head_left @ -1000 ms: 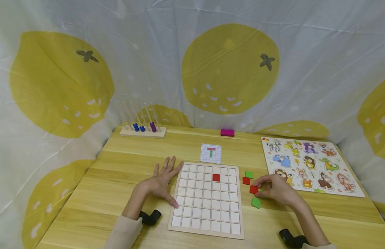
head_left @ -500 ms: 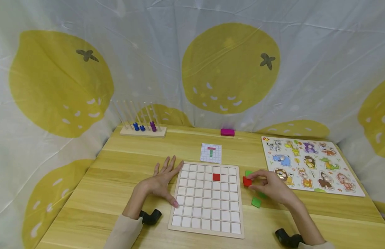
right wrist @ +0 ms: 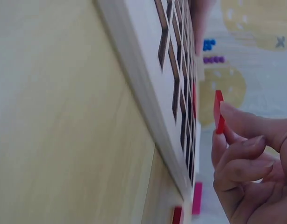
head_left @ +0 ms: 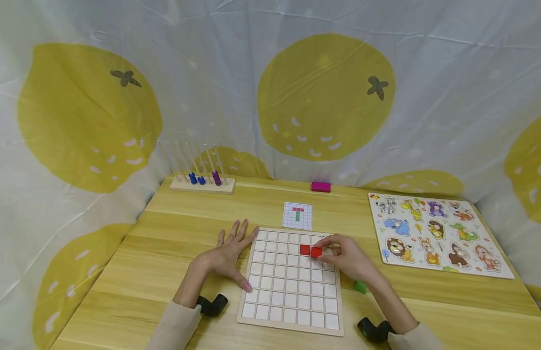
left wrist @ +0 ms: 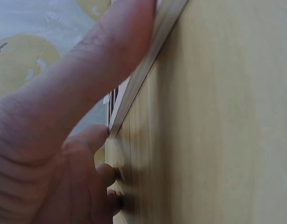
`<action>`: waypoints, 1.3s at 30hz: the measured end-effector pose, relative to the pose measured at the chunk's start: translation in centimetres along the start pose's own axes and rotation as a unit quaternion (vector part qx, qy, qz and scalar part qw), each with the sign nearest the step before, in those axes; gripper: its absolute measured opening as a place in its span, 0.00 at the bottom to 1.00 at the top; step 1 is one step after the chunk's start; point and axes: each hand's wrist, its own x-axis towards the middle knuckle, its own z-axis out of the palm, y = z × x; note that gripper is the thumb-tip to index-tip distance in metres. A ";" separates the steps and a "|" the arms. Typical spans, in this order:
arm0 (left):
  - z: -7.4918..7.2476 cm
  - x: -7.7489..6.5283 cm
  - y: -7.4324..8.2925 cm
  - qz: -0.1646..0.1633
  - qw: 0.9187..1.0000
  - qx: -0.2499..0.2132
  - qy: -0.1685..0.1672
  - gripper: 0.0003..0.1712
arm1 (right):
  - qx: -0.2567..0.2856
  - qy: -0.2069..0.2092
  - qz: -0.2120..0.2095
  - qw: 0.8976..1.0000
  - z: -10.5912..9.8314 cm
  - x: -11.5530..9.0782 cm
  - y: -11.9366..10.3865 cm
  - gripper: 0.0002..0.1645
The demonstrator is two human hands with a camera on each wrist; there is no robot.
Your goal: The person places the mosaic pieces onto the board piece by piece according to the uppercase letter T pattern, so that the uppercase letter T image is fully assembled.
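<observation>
Over the upper right of the wooden grid board (head_left: 284, 284), my right hand (head_left: 346, 257) pinches a red square tile (head_left: 316, 252) between thumb and fingers. The right wrist view shows the pinched tile (right wrist: 218, 112) tilted and raised above the board. Just left of it, another red tile (head_left: 305, 249) sits in a cell. My left hand (head_left: 228, 253) is spread along the board's left side, fingertips at its upper corner and thumb on its left edge. In the left wrist view the thumb (left wrist: 96, 60) overlaps the board's rim.
Behind the board lies a pattern card (head_left: 297, 216). A green tile (head_left: 359, 287) and a red tile (right wrist: 177, 215) lie on the table to the right. Farther out are an animal puzzle (head_left: 441, 236), a peg stand (head_left: 202, 185) with beads and a magenta block (head_left: 321, 187).
My right hand has lifted a red tile from the loose tiles and carried it left over the board, next to the placed red tile. My left hand stays where it was.
</observation>
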 end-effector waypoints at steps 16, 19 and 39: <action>0.1 0.2 0.1 -0.003 1.000 0.007 0.001 0.86 | -0.038 0.035 0.008 0.999 3.1 2.9 -1.8 0.11; 0.1 0.1 0.1 -0.003 1.000 0.008 0.002 0.86 | -0.048 0.036 0.011 0.998 3.2 3.2 -2.1 0.10; 0.1 0.2 0.0 -0.006 1.000 0.002 0.000 0.86 | -0.069 0.004 0.030 0.997 4.1 4.6 -3.8 0.11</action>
